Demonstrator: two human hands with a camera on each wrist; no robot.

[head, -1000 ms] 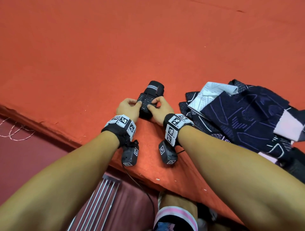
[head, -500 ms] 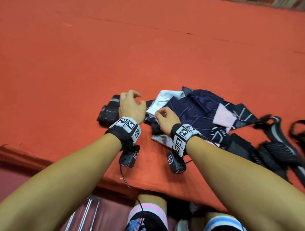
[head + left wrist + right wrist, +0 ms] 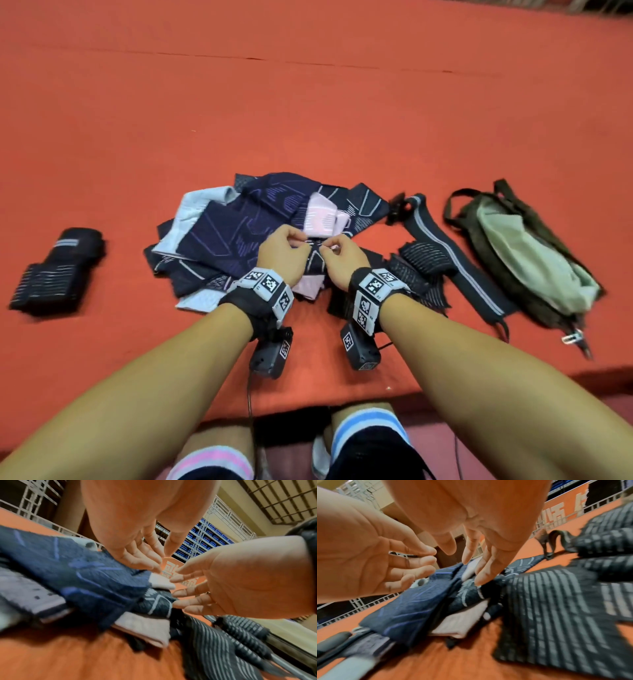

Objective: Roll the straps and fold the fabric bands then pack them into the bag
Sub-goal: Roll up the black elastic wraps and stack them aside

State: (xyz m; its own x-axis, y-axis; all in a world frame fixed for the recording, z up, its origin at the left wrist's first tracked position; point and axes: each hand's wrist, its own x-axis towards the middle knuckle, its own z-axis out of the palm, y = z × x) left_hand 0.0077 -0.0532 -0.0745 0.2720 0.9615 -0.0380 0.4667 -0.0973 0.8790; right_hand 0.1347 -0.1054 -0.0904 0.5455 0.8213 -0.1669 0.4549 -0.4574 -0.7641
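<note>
- A rolled black strap with grey stripes is seen lying alone at the far left of the red-orange table, well apart from everything else.
- A heap of navy fabric bands with purple lines and pale blue and pink panels is spread at the middle of the table.
- The left hand is held over the near side of that heap, close beside the right one; its fingers are extended and only slightly bent in the wrist views, the fingertips lying at the cloth, with no closed grasp shown.
- The right hand is placed just beside it, fingers likewise loosely extended, the fingertips touching a dark band with white lines.
- Unrolled black straps with grey ribbing are lying just to the right of the hands, and a long striped strap is stretched out beyond them.
- An olive-green bag with a pale lining is lying at the far right, beside the long strap.
</note>
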